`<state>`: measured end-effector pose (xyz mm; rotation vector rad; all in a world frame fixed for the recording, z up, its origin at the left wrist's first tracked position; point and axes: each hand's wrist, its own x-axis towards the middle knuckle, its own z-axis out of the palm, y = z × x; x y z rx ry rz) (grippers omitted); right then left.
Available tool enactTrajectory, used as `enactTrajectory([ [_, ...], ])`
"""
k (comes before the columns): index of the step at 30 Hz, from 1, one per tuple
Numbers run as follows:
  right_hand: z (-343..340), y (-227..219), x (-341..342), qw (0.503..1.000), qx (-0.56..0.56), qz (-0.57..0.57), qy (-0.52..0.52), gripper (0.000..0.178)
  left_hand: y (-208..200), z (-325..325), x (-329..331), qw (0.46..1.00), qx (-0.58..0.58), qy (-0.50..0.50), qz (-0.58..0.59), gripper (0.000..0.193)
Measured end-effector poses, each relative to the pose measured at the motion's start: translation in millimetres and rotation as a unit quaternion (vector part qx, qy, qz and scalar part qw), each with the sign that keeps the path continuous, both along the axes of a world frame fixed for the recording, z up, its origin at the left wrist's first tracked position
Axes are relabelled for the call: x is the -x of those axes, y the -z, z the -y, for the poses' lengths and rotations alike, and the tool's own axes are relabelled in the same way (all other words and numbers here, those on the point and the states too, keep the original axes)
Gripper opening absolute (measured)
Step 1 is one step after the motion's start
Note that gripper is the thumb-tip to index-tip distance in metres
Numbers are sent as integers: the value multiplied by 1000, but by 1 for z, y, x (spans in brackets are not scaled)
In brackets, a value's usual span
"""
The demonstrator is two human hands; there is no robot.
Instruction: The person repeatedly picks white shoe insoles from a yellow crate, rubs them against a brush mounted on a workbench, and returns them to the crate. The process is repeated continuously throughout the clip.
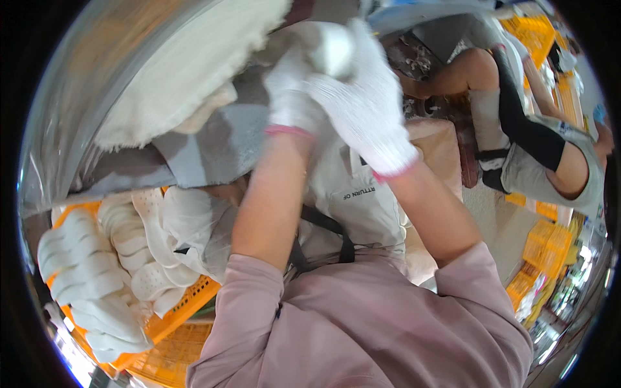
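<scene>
My left hand (292, 87) and my right hand (365, 103) meet at the top middle, both in white knit gloves with pink cuffs. Between them they grip a smooth, rounded white clog (335, 50), its shape partly covered by the gloves and smeared by motion. Its pale rounded end shows above the fingers. Just left of the hands lie a grey cloth (213, 145) and a fluffy white pad (187, 71) on the work surface. To the lower left, many similar white clogs (84, 258) fill an orange crate (184, 301).
At the right, close by, a co-worker's bent arm wears a black sleeve (527, 123). A dark, scrap-littered surface (420, 61) lies beyond my right hand. Orange crates (546, 249) stand on the far right. Clear plastic sheeting (55, 142) hangs along the left edge.
</scene>
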<state>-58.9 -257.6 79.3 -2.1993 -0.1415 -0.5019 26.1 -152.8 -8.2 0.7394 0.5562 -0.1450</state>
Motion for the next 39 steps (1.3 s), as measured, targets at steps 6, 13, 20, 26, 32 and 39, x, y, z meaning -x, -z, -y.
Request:
enactTrajectory([
  [6,-17,20,-88,974,83,-210,10,70,-36,-103,46,725,-633,269,40,47],
  [13,-5,-28,-14,976,186,-67,-87,88,0,-44,35,955,-240,128,123,37],
  [20,-12,-15,19,891,392,29,-226,29,-10,-70,69,968,184,133,108,63],
  [26,-77,4,51,930,307,-45,-199,55,9,-107,73,949,273,19,154,87],
  [32,-78,13,45,951,255,50,-171,47,36,-109,57,963,254,19,88,49],
  [39,-105,-9,6,891,417,71,-164,21,53,-94,77,913,-349,-38,209,54],
])
